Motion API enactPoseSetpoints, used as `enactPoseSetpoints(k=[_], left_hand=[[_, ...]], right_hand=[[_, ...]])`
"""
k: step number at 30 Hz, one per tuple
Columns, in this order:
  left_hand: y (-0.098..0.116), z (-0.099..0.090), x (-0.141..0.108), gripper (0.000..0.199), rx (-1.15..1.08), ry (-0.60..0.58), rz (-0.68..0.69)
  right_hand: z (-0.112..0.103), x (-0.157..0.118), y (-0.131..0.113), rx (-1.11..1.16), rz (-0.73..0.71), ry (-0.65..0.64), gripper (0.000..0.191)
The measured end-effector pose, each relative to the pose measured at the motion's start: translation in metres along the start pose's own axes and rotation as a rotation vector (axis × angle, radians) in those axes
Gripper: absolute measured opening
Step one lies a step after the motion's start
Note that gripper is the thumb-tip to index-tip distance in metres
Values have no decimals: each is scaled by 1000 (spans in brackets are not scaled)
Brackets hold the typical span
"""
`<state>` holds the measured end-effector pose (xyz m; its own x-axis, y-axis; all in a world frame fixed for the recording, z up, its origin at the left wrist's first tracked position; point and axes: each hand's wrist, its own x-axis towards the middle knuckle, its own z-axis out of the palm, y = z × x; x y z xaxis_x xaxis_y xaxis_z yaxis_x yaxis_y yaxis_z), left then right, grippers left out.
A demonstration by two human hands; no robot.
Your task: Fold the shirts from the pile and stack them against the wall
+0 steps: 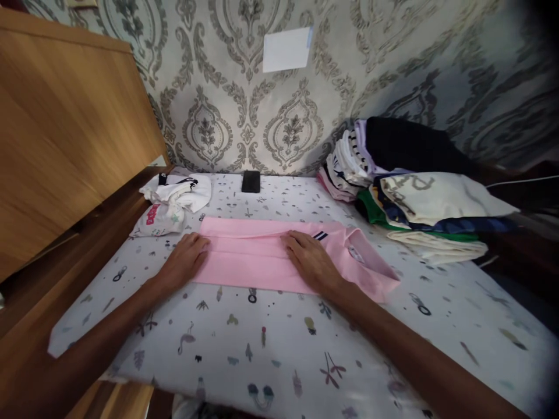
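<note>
A pink garment (248, 262) lies folded into a long strip across the patterned white sheet (244, 337), with its collar end at the right and two dark stripes near it. At the strip's left end my left hand (186, 256) rests on the edge, fingers extended and pointing right. My right hand (312, 262) lies flat on the garment just left of the stripes, its fingers stretched out. Neither hand grips the cloth.
Folded clothes (445, 198) are stacked at the back right, beside another pile (345, 163). White crumpled clothes (179, 198) lie at the back left. A small black object (251, 181) sits near the wall. A wooden cabinet (74, 128) stands at left.
</note>
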<state>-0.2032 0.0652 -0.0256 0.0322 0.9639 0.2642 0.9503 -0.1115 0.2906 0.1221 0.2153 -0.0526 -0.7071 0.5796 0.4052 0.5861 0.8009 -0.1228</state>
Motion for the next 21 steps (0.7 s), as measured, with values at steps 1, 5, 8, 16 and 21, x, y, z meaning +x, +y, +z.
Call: enactPoseSetpoints(k=[1, 5, 8, 16, 21], left_hand=[[-4, -1, 3, 31, 2, 3, -11], [-25, -6, 32, 30, -47, 36, -67], [-44, -5, 68, 28, -82, 51, -148], [-67, 7, 118, 13, -118, -47, -297], [-67, -1, 116, 10, -177, -110, -322]], right_hand=[[0, 2, -2, -3, 14, 19, 40], [-5, 12, -36, -8, 14, 78, 36], [-6, 25, -91, 99, -93, -44, 28], [5, 61, -199, 150, -307, -349, 26], [6, 73, -199, 138, -254, -407, 30]])
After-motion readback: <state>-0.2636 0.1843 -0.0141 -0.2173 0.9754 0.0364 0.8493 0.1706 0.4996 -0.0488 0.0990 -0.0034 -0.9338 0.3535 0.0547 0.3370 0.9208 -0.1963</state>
